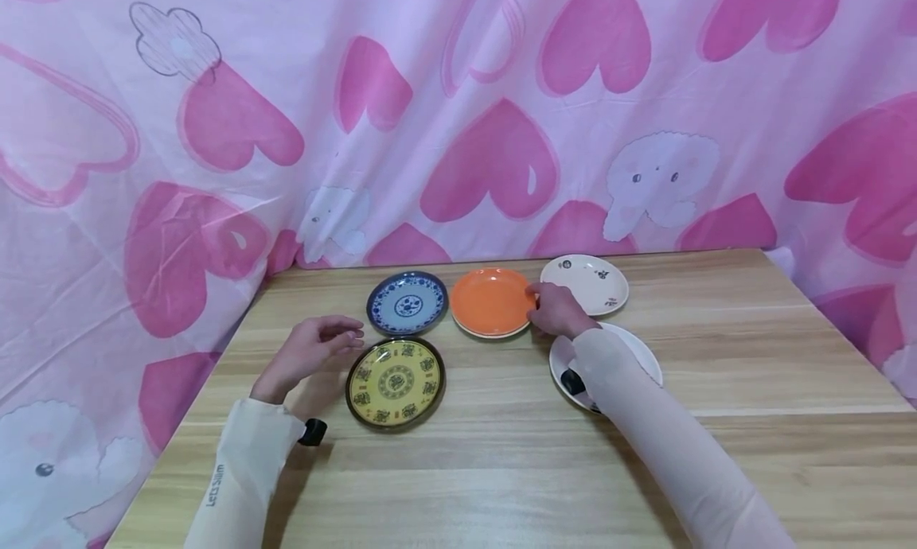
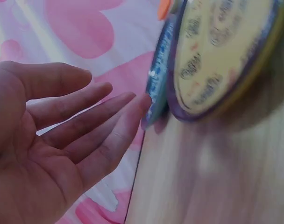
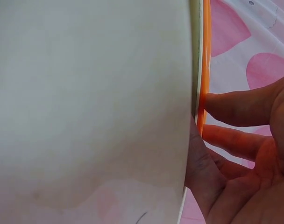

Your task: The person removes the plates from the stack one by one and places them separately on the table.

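An orange plate lies at the back middle of the table, with a pale rim showing beneath it. My right hand touches its right edge, thumb and fingers spread apart along the rim; some fingertips are hidden in the right wrist view. My left hand hovers left of a blue-and-white plate and a yellow patterned plate, holding nothing. Its fingers are loosely extended. Under my right forearm lies a white plate, partly covered.
A white plate with dark floral marks lies at the back right, beyond my right hand. The wooden table meets a pink heart-patterned curtain at its back and left side.
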Tool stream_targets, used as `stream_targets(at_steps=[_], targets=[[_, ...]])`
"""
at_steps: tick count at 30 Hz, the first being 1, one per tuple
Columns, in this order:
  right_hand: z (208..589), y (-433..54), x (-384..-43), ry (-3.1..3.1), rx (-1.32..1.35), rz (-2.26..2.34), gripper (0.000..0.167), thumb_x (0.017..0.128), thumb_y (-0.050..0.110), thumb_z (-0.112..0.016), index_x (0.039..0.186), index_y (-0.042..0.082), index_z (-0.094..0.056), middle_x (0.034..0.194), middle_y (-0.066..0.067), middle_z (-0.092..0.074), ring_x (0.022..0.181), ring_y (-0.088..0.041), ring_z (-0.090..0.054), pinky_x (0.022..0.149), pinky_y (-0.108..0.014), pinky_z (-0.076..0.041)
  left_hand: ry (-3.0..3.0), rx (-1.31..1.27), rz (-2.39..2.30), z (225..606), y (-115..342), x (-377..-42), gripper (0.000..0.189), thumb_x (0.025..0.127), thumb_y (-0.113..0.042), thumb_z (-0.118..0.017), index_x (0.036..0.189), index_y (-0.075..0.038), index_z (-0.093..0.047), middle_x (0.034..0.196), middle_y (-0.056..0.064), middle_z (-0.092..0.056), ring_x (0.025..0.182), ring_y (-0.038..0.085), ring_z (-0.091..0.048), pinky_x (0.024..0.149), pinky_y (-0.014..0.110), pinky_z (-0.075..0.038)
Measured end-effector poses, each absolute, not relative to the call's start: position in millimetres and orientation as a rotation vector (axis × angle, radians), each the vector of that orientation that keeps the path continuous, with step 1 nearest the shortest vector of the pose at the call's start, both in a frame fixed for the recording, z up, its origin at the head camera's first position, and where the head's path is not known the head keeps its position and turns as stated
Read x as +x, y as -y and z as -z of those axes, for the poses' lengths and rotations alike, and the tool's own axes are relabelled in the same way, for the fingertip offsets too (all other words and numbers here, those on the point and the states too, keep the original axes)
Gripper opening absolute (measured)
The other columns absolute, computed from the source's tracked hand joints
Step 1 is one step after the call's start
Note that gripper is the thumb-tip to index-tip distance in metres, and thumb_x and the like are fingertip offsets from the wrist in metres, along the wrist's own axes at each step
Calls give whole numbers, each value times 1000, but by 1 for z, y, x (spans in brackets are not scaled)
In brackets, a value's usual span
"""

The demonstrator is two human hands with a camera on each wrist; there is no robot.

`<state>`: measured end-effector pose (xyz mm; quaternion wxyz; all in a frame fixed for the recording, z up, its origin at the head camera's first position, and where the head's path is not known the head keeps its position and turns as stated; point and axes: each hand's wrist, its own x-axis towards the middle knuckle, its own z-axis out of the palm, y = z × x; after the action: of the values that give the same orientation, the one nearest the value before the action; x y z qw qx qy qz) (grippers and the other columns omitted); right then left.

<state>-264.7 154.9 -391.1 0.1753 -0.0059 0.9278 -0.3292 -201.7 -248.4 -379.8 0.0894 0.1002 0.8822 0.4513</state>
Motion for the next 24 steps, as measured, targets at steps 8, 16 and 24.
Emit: stream_targets(at_steps=[8, 16, 24], targets=[[392, -155, -264, -2637, -19, 938, 57, 97, 7, -58, 152, 5, -41, 113, -16, -63, 80, -21, -63, 67, -22, -53, -2517, 280, -1500, 370, 239, -205, 39, 102, -11, -55, 135, 10, -53, 128, 30, -64, 117, 39, -66, 98, 39, -57], [391, -154, -264, -2634, 2, 932, 58, 97, 7, -59, 152, 6, -41, 112, -15, -63, 78, -20, -64, 66, -21, -53, -2280, 273, -1754, 372, 219, -207, 42, 104, -12, -52, 141, 7, -48, 139, 34, -55, 118, 24, -69, 103, 35, -54], [392, -154, -263, -2635, -2, 936, 58, 97, 7, -59, 152, 6, -40, 113, -16, -63, 74, -19, -66, 65, -21, -53, -2116, 186, -1975, 375, 196, -211, 41, 105, -9, -47, 143, 7, -45, 146, 33, -49, 129, 28, -62, 107, 35, -50]])
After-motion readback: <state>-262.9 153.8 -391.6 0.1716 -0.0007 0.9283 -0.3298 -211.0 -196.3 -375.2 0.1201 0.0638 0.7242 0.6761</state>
